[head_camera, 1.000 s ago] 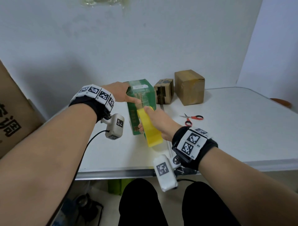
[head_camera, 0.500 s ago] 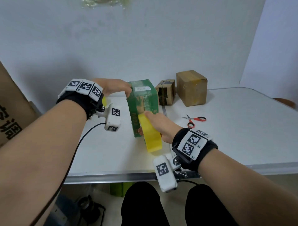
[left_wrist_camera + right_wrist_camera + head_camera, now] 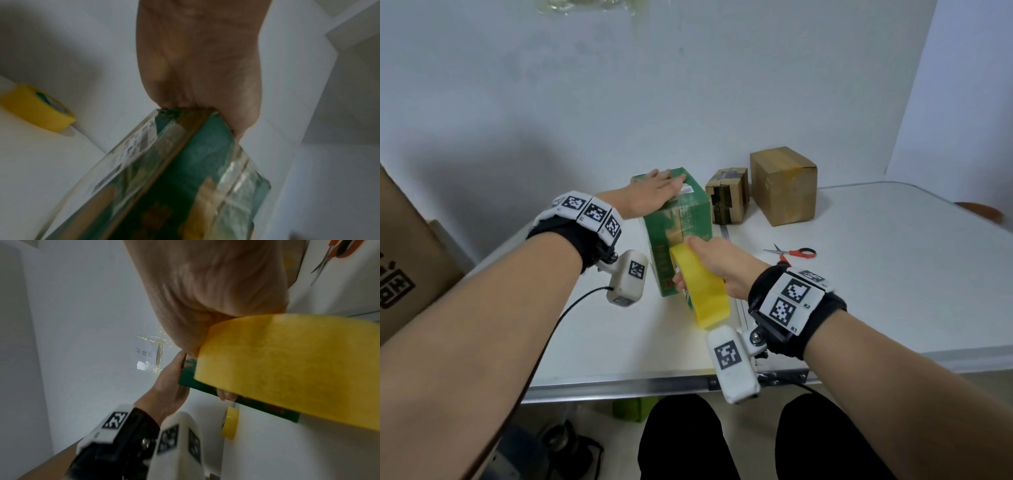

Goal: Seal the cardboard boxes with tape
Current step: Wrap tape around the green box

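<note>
A green cardboard box (image 3: 681, 236) stands upright mid-table, clear tape shining on its top. My left hand (image 3: 659, 192) lies flat on that top, fingers straight; the left wrist view shows the palm (image 3: 201, 65) pressed on the box's upper edge (image 3: 185, 162). My right hand (image 3: 710, 262) grips a yellow tape roll (image 3: 703, 294) against the box's near face, thumb on the roll's top, fingertips below. The right wrist view shows the same roll (image 3: 287, 369) large in front of the green box (image 3: 188, 379). Whether a strip runs from roll to box is hidden.
A second yellow tape roll (image 3: 37, 110) lies on the table left of the green box. Two brown boxes, one small (image 3: 727, 197) and one larger (image 3: 784, 186), stand at the back right. Red-handled scissors (image 3: 794, 253) lie right of my right hand. A big carton (image 3: 400, 260) stands at the far left.
My left hand went from gripping the green box's upper left edge to lying flat across its top. The right hand and its roll stayed at the near face.
</note>
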`<control>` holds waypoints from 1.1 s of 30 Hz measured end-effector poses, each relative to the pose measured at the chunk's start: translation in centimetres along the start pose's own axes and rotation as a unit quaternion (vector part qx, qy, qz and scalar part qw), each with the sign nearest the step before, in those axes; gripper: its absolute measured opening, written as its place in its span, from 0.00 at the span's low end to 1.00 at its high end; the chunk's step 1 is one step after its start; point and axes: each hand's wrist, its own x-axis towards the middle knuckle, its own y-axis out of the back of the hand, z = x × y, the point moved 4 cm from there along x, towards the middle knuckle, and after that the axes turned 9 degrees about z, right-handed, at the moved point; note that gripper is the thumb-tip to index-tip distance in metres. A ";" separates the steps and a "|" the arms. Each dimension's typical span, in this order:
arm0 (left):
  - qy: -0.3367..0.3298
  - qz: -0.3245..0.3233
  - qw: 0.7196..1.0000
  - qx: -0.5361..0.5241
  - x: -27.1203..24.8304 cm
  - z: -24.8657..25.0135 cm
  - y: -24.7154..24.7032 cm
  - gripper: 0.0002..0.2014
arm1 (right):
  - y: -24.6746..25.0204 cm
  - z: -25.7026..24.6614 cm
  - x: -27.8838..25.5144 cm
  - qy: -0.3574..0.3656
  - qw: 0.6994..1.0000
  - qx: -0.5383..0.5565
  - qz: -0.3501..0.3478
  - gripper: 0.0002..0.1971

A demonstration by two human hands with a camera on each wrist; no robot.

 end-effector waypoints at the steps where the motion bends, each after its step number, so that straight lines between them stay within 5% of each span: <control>1: -0.007 0.013 1.000 -0.017 -0.6 0.2 -0.1 0.30 | 0.0 -0.1 0.2 0.001 1.000 0.004 0.000 0.25; 7: -0.021 0.052 0.998 -0.031 -2.6 0.3 -0.5 0.34 | 0.2 -1.0 0.0 0.002 1.000 0.010 -0.012 0.24; 13: 0.060 0.040 0.997 0.020 -1.5 -0.9 -1.3 0.32 | 0.6 -0.8 0.1 0.014 1.000 0.014 -0.019 0.24; 23: 0.019 0.075 0.997 0.014 -1.1 -1.2 0.2 0.30 | 2.1 -0.6 -0.6 0.047 0.999 -0.002 -0.024 0.25; 28: 0.071 0.065 0.995 -0.039 0.1 -2.8 2.7 0.30 | 3.2 -3.2 -0.9 0.153 0.988 0.012 -0.006 0.19; 33: 0.134 0.013 0.961 -0.241 1.0 -5.3 4.0 0.17 | 2.4 -9.3 -0.7 0.236 0.971 0.020 0.015 0.20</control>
